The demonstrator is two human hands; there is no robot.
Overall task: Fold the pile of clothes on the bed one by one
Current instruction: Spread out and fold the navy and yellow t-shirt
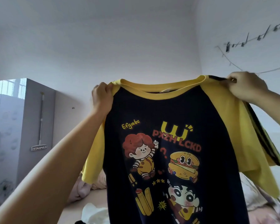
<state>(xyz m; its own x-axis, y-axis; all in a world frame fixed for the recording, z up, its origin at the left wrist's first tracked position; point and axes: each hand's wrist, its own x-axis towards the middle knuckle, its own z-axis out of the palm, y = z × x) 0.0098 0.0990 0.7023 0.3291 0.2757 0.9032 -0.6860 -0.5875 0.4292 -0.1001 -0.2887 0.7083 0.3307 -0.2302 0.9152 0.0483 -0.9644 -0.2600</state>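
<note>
A dark navy T-shirt (171, 113) with yellow sleeves, a yellow collar and cartoon prints hangs upright in the air in front of me, print facing me. My left hand (102, 97) grips its left shoulder beside the collar. My right hand (247, 88) pinches the right shoulder, where the yellow and black striped back of the sleeve folds over. The shirt's lower part runs out of view at the bottom edge and hides most of the bed behind it.
Below the shirt lies the bed (97, 194) with a white garment (94, 212) and pinkish bedding (81, 188) at the left. A grey wardrobe (34, 126) stands at the left wall. A string of clips (249, 41) hangs on the right wall.
</note>
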